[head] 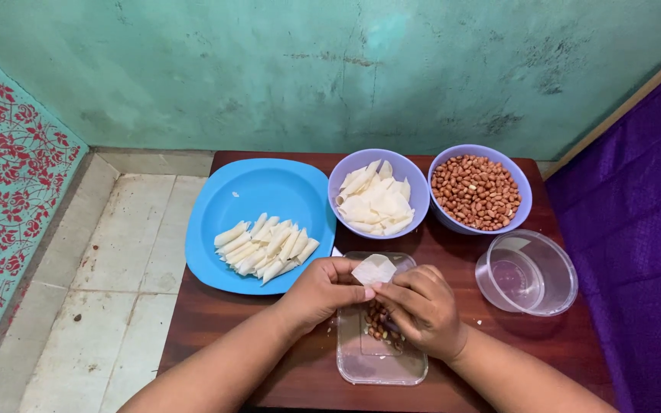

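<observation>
Head view: both hands meet over the middle of the dark wooden desk [216,321]. The left hand [321,292] and the right hand [422,310] share one small pale wrapper square [374,269], each grip pinched closed on an edge of it, fingertips touching. Right beneath them lies a clear rectangular tray [380,363] with a few peanuts [380,323] showing between the hands. Up left, a blue plate [258,191] carries a heap of rolled white wrappers [265,246]. Behind the hands, one lilac bowl [378,195] is stacked with flat wrapper pieces, and beside it a second lilac bowl [480,191] brims with peanuts. To the right, a clear round container [528,273] stands on the desk.
</observation>
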